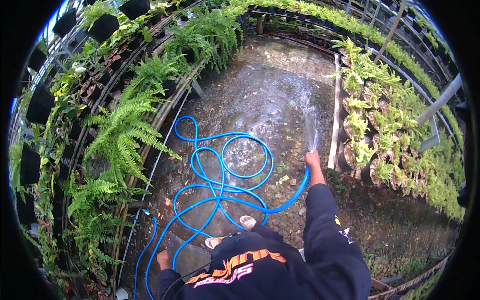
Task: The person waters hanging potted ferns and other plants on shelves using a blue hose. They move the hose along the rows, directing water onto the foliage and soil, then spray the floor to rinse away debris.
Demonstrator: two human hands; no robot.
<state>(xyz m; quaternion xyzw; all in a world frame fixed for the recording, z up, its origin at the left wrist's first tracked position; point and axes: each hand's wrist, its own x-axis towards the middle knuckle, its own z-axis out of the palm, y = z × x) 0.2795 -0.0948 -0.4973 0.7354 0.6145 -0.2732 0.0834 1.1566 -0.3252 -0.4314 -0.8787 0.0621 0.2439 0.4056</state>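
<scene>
My right hand [313, 159] grips the end of a blue garden hose [292, 200], arm stretched forward. A fan of water [310, 123] sprays from the hose end onto the wet ground ahead. Behind the hand the hose sags, then runs into loose, crossing loops on the floor before me. My left hand [163, 259] hangs low at my left side with its fingers curled, between two runs of the hose. Whether anything is inside it cannot be seen.
Green ferns [127, 131] lean over the path from a rack on the left. Potted ferns [358, 123] stand in rows on the right behind a wooden rail [335, 112]. A metal pole [440, 99] slants in at far right. Black pots [103, 28] hang upper left.
</scene>
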